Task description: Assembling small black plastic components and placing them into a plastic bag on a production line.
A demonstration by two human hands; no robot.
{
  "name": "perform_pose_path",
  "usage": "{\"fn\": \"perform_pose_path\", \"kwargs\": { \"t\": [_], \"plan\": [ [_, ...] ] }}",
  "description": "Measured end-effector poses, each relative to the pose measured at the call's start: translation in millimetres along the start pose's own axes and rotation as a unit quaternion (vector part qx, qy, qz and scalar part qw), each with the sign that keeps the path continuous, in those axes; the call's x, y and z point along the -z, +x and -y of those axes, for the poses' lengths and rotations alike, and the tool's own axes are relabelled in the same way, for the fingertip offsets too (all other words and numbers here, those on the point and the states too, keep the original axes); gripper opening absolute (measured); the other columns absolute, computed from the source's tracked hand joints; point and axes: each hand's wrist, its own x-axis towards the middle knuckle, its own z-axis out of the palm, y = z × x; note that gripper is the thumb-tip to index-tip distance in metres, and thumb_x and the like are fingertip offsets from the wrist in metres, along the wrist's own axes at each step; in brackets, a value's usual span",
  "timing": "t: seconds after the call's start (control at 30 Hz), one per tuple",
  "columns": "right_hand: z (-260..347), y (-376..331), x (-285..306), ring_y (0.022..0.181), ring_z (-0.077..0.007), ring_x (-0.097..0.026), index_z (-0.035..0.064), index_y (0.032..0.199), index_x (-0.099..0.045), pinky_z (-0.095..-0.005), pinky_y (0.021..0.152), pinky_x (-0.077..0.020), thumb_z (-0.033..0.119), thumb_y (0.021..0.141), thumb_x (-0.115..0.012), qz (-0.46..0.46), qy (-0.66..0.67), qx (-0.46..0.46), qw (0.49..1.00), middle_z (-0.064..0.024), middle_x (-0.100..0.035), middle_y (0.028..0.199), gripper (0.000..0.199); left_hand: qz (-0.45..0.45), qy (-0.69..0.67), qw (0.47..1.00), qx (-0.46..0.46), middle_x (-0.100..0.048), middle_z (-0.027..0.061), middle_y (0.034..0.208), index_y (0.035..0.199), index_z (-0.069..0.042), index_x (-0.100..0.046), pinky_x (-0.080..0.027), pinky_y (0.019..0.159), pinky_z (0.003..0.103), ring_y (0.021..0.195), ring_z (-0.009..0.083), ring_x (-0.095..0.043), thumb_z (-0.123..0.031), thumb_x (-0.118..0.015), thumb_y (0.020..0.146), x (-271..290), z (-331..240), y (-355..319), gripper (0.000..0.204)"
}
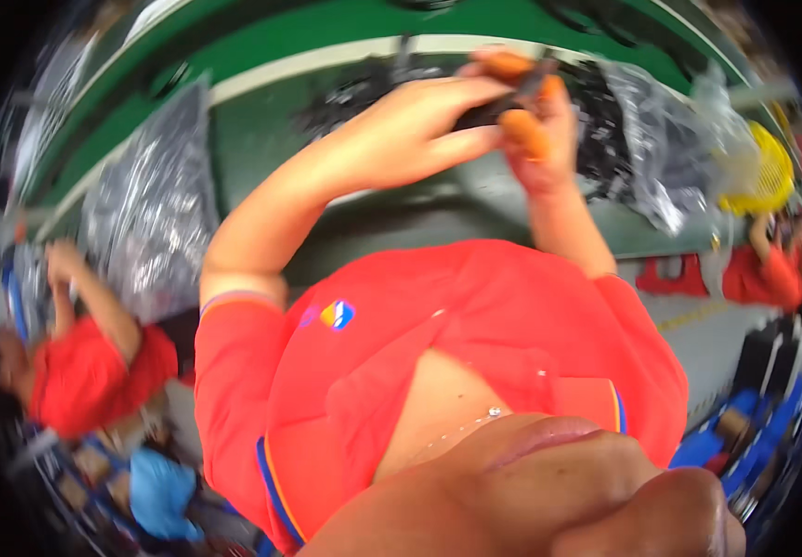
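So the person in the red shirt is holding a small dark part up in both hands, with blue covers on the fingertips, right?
Not quite. The head view shows the fingertip covers are orange, not blue. The rest holds: the person in the red shirt has the left hand and right hand raised together around a small dark part.

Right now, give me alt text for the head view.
Both hands meet over a grey bench: the left hand and right hand, with orange fingertip covers, pinch a small dark part. Clear bags of dark parts lie behind.
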Motion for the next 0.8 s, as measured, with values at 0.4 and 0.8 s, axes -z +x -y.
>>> {"fn": "perform_pose_path", "kwargs": {
  "t": [0.4, 0.8],
  "plan": [
    [-12, -1, 14, 0.1, -0.0232, -0.054, -0.0027, 0.102, -0.056, -0.0338, 0.086, -0.0432, 0.022, 0.075, -0.072, 0.061, -0.009, 0.01, 0.998, -0.0143, -0.056, 0.106, 0.04, 0.031, -0.035, 0.998, 0.036, -0.058, 0.0183, 0.089, 0.101, 0.001, -0.055, -0.043, 0.071, 0.038, 0.08, 0.0328, -0.055, -0.023, -0.053, 0.086, 1, 19, -9, 0.029],
    [-32, 19, 24, 0.1, -0.0166, -0.055, -0.0015, 0.126, -0.043, -0.0283, 0.089, -0.0414, 0.019, 0.09, -0.05, -0.096, -0.136, -0.115, 0.979, -0.0133, -0.054, 0.119, 0.042, 0.064, 0.258, 0.964, -0.027, -0.06, 0.0166, 0.101, 0.116, -0.003, -0.049, -0.046, 0.079, 0.038, 0.091, 0.0308, -0.058, -0.018, -0.051, 0.084, 53, 75, 25, 0.036]
  ]
}}
